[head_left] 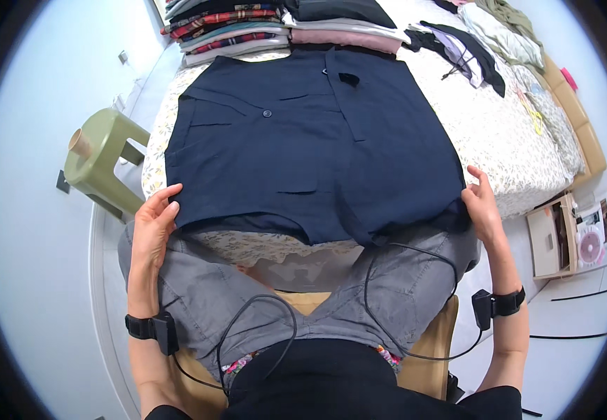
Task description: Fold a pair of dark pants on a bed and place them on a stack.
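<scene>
A dark navy sleeveless garment (268, 157) lies spread nearly flat on the bed (527, 154), its near edge at the bed's front, just above the person's knees. As seen, its longer axis runs left to right; one long edge faces the person, the other the folded stacks. Which end is the neck I cannot tell for sure. A round button (267, 113) sits toward the far side, left of the middle.

The left hand (153, 231) is at the garment's near left corner, pointing forward and slightly inward, thumb and forefinger parted with only a gap visible between them. The right hand (483, 210) is at the near right corner, forefinger raised away from the thumb, which meets the cloth's edge; the other fingers are mostly hidden, so whether they grip the fabric I cannot tell. Both forearms reach forward, spread wide, each with a black strapped device (160, 330) near the wrist.

Beyond the garment stand two stacks of folded clothes (226, 33). At left, a green stool (104, 150) carries a cardboard tube (80, 143). At right stands a pale cabinet (547, 241); its contents are unclear. Beside it is a pink fan (589, 247).
</scene>
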A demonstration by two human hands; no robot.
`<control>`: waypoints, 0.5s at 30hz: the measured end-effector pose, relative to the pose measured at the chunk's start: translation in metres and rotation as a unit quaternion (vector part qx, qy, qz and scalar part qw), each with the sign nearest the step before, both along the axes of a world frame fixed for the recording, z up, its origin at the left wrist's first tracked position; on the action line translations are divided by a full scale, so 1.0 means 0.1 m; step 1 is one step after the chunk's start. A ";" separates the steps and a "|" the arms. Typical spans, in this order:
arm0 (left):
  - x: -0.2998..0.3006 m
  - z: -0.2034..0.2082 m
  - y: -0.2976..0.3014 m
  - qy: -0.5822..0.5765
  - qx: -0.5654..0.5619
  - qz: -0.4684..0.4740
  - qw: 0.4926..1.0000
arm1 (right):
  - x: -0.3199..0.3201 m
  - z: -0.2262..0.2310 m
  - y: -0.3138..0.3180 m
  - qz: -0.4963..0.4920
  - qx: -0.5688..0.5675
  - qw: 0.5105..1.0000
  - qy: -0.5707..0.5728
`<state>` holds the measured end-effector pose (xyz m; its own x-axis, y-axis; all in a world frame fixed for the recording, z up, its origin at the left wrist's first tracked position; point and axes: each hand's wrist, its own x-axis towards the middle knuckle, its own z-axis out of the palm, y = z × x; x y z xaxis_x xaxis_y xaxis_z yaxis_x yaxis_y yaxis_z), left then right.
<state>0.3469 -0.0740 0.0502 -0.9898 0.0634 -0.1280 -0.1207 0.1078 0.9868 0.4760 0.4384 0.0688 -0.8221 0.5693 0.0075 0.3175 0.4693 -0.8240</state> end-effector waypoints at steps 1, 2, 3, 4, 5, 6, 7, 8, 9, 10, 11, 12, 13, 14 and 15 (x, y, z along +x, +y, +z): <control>0.01 -0.01 -0.03 0.000 -0.001 0.003 1.000 | 0.00 0.02 0.00 -0.004 -0.040 0.999 -0.015; 0.01 -0.02 -0.03 -0.002 -0.003 0.006 1.000 | 0.00 0.05 0.01 -0.009 -0.079 0.996 -0.029; 0.01 -0.03 -0.03 -0.005 -0.006 0.008 1.000 | -0.01 0.11 -0.07 -0.008 -0.081 0.996 -0.030; 0.01 -0.03 -0.03 -0.005 -0.007 0.009 1.000 | -0.02 0.21 -0.21 0.020 0.001 0.997 -0.077; 0.00 -0.03 -0.02 -0.005 -0.004 0.009 1.000 | -0.02 0.26 -0.31 0.046 0.084 0.988 -0.122; 0.00 -0.03 0.00 -0.006 -0.001 0.008 1.000 | 0.00 0.24 -0.36 0.073 0.122 0.982 -0.127; -0.01 -0.04 0.00 -0.005 -0.001 0.005 1.000 | 0.02 0.23 -0.43 0.070 0.122 0.982 -0.127; -0.02 -0.04 -0.02 -0.006 0.002 0.007 1.000 | 0.04 0.24 -0.51 0.114 0.229 0.956 -0.142; -0.04 -0.06 0.00 -0.007 0.008 0.003 1.000 | 0.08 0.24 -0.56 0.151 0.334 0.917 -0.159; -0.03 -0.01 0.02 -0.008 -0.001 0.005 1.000 | 0.06 0.11 -0.56 0.159 0.402 0.890 -0.145; 0.00 0.02 0.04 -0.011 -0.010 0.008 1.000 | 0.03 0.07 -0.62 0.157 0.427 0.879 -0.145; -0.02 -0.01 -0.02 0.001 0.001 -0.004 1.000 | 0.00 0.03 -0.65 0.152 0.441 0.876 -0.122; 0.01 0.01 -0.01 -0.004 -0.010 0.006 1.000 | -0.02 0.01 -0.66 0.148 0.454 0.873 -0.100; 0.03 0.04 -0.01 -0.007 -0.016 0.010 1.000 | -0.08 0.01 -0.70 0.141 0.455 0.873 -0.104; 0.01 0.04 0.01 -0.009 -0.021 0.010 1.000 | -0.12 0.03 -0.72 0.116 0.439 0.883 -0.117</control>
